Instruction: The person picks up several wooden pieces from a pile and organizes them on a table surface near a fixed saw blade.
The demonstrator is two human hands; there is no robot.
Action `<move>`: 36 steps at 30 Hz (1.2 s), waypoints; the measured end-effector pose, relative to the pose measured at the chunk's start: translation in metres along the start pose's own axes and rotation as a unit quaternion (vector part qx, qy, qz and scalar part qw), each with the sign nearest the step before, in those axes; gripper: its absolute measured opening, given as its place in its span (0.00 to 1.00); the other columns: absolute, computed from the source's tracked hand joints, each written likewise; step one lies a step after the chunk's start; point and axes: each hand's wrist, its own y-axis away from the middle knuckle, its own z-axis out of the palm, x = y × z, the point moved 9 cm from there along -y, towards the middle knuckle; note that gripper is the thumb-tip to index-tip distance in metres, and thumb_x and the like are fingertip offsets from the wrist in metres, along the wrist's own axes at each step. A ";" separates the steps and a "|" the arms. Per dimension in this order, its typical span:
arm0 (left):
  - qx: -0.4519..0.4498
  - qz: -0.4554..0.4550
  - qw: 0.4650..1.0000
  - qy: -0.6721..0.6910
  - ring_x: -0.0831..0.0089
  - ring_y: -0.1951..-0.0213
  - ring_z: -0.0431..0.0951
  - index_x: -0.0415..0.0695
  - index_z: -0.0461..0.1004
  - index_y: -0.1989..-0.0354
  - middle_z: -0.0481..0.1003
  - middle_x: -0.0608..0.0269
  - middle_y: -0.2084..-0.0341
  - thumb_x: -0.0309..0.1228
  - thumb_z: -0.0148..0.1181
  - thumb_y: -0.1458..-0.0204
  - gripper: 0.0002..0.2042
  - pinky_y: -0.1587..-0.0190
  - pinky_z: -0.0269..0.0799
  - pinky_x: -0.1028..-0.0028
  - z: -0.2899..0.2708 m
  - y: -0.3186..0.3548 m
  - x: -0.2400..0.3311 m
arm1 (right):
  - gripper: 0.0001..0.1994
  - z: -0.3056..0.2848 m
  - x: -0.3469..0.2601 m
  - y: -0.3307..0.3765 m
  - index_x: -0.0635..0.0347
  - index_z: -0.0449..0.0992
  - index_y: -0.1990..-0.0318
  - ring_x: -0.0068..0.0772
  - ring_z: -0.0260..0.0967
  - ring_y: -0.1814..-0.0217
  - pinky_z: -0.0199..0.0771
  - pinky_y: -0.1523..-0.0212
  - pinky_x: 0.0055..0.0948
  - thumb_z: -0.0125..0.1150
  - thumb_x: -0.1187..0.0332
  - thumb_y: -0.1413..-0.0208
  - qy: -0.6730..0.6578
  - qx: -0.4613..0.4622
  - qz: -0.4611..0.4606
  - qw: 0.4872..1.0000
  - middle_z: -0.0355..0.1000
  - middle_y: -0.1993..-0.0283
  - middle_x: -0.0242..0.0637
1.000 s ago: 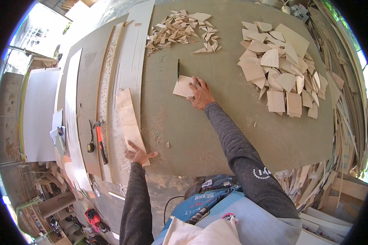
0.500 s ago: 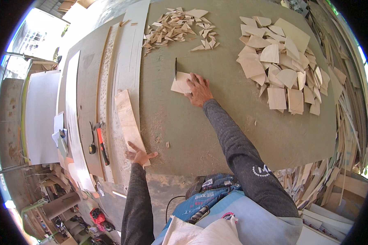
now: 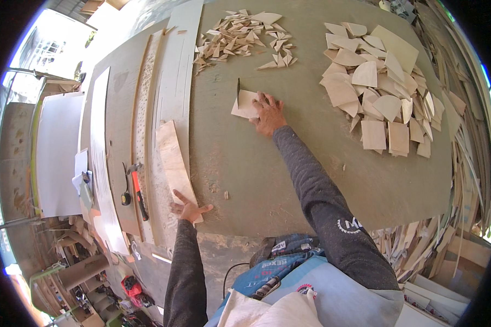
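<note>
A thin dark saw blade [image 3: 238, 91] stands up from the greenish work table. Against it lies a small pale plywood piece [image 3: 246, 103], flat on the tabletop. My right hand [image 3: 270, 114] grips that piece from its right side, fingers bent over its edge. Nearer to me on the left, my left hand [image 3: 188, 209] is open, its fingers spread over the near end of a long plywood strip [image 3: 173, 158]. How far the blade has cut into the small piece is hard to make out.
Triangular offcuts [image 3: 240, 35] lie scattered at the far side. A heap of curved and square wood pieces [image 3: 373, 82] covers the right. A hammer [image 3: 138, 188] and a tape measure [image 3: 126, 198] rest at the left beside a wooden rail [image 3: 142, 103].
My right hand has pushed the small plywood piece slightly away from me along the blade. My left hand stays on the strip. The whole view has shifted a little.
</note>
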 end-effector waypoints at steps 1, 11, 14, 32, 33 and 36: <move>0.001 0.001 1.000 -0.003 0.18 0.36 0.17 0.50 0.01 0.38 0.14 0.12 0.40 0.59 0.79 0.76 0.82 0.38 0.22 0.29 0.000 -0.001 -0.001 | 0.33 0.001 0.001 -0.002 0.57 0.66 0.37 0.40 0.40 0.24 0.46 0.33 0.61 0.67 0.56 0.51 0.002 0.002 0.000 1.000 0.52 0.27 0.41; -0.016 -0.010 1.000 -0.010 0.17 0.37 0.16 0.49 0.01 0.38 0.14 0.11 0.41 0.61 0.79 0.77 0.82 0.39 0.25 0.27 0.003 -0.004 -0.003 | 0.35 0.004 0.007 -0.021 0.55 0.63 0.35 0.44 0.38 0.24 0.45 0.32 0.65 0.66 0.55 0.49 -0.002 -0.025 0.013 1.000 0.49 0.26 0.42; -0.013 -0.009 1.000 -0.009 0.17 0.37 0.16 0.49 0.00 0.39 0.14 0.11 0.41 0.61 0.79 0.77 0.82 0.39 0.25 0.27 0.002 -0.003 -0.002 | 0.35 0.003 0.015 -0.029 0.54 0.62 0.35 0.45 0.39 0.24 0.45 0.31 0.64 0.67 0.55 0.50 0.013 -0.003 0.055 0.998 0.48 0.26 0.41; -0.005 0.007 1.000 0.003 0.15 0.38 0.14 0.48 0.00 0.40 0.14 0.10 0.41 0.60 0.80 0.76 0.83 0.39 0.21 0.28 0.005 -0.007 -0.004 | 0.35 0.008 -0.004 0.030 0.54 0.64 0.35 0.48 0.42 0.28 0.47 0.30 0.54 0.65 0.52 0.50 0.038 -0.033 -0.071 0.996 0.48 0.26 0.43; -0.005 0.007 1.000 0.005 0.15 0.38 0.14 0.48 0.00 0.40 0.14 0.10 0.41 0.60 0.80 0.76 0.83 0.39 0.21 0.28 0.006 -0.009 -0.005 | 0.35 0.007 -0.004 0.030 0.54 0.64 0.35 0.48 0.42 0.28 0.47 0.30 0.54 0.65 0.53 0.50 0.034 -0.033 -0.070 0.996 0.48 0.26 0.43; -0.008 0.012 1.000 0.009 0.15 0.38 0.14 0.48 0.00 0.40 0.14 0.10 0.41 0.60 0.80 0.76 0.83 0.39 0.21 0.28 0.006 -0.009 -0.003 | 0.35 0.007 -0.004 0.031 0.55 0.65 0.35 0.48 0.42 0.28 0.47 0.30 0.55 0.65 0.54 0.51 0.024 -0.034 -0.067 0.997 0.48 0.27 0.44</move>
